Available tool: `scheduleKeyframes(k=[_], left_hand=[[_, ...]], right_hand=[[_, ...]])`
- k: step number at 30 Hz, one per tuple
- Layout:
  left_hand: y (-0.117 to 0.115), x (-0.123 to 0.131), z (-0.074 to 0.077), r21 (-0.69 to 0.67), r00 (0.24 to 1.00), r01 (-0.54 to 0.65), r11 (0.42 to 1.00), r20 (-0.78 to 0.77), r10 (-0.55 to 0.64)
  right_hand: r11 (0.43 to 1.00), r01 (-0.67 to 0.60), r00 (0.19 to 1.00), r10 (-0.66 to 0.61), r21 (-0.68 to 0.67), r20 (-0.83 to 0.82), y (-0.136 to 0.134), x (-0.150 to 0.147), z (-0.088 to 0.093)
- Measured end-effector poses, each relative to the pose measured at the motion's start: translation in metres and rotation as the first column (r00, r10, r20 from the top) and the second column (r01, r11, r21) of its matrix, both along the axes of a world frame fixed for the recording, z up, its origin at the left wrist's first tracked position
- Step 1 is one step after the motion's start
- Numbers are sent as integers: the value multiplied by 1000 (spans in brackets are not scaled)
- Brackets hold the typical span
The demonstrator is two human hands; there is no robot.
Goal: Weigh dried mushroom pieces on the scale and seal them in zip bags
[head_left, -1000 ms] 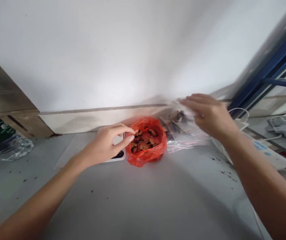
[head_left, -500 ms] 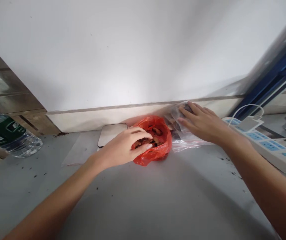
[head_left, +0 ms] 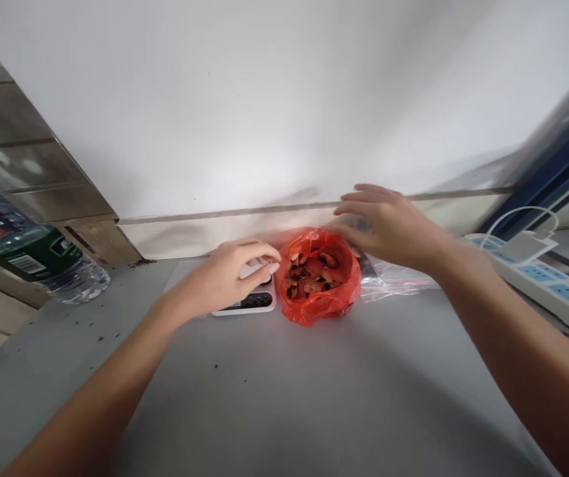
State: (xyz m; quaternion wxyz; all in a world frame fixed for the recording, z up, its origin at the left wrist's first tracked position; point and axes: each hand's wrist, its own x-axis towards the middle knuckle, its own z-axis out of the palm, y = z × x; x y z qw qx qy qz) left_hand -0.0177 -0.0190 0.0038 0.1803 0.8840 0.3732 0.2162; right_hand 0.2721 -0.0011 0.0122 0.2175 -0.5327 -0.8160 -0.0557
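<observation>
My left hand (head_left: pixel 217 275) hovers over a small white digital scale (head_left: pixel 249 306), partly covering it. Its thumb and forefinger curve towards each other with a gap between them and nothing visible inside. Close to those fingertips stands a red plastic bag (head_left: pixel 316 308), its rim rolled open. Dry brown pieces (head_left: pixel 318 275), like bark or dried slices, lie in the bag. Behind the bag's right side, my right hand (head_left: pixel 388 225) is raised with loosely spread fingers, slightly blurred. Below it lie clear zip bags (head_left: pixel 393 281), partly hidden by the hand and red bag.
A large water bottle (head_left: pixel 46 258) with a green label leans at the left by wooden boards. A white power strip (head_left: pixel 557 281) with a plugged-in charger (head_left: pixel 525 246) runs along the right. The white wall (head_left: pixel 284 119) rises behind; dark crumbs dot the grey tabletop (head_left: pixel 284 391).
My left hand has moved left from over the red bag to above the scale. My right hand has lifted off the clear bags and shifted left. The view has turned slightly left.
</observation>
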Motion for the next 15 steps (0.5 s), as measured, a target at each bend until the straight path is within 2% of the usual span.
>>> scheduleKeyframes(k=[2,3,6,8,9,12,15], left_hand=[[1,-16,10,-37,998,-52,998,-41,50],[2,-25,15,-56,993,-87,995,-90,82],[7,-53,27,-119,927,-243,963,-322,194],[14,-71,29,-190,849,-346,919,-479,221],[18,-79,28,-224,806,-398,890,-549,223],[29,-99,18,-310,711,-511,802,-677,191],[37,-109,7,-331,683,-532,779,-712,164]], right_hand=[[981,-147,986,135,-125,-98,-1,-24,12],[953,-218,973,195,-211,-126,-2,-35,18],[811,-365,931,323,-456,-171,-5,-68,31],[728,-400,915,353,-557,-196,-6,-86,35],[704,-411,910,356,-579,-213,-7,-95,35],[697,-449,894,364,-560,-263,-7,-117,31],[754,-377,926,315,-537,-208,-3,-124,22]])
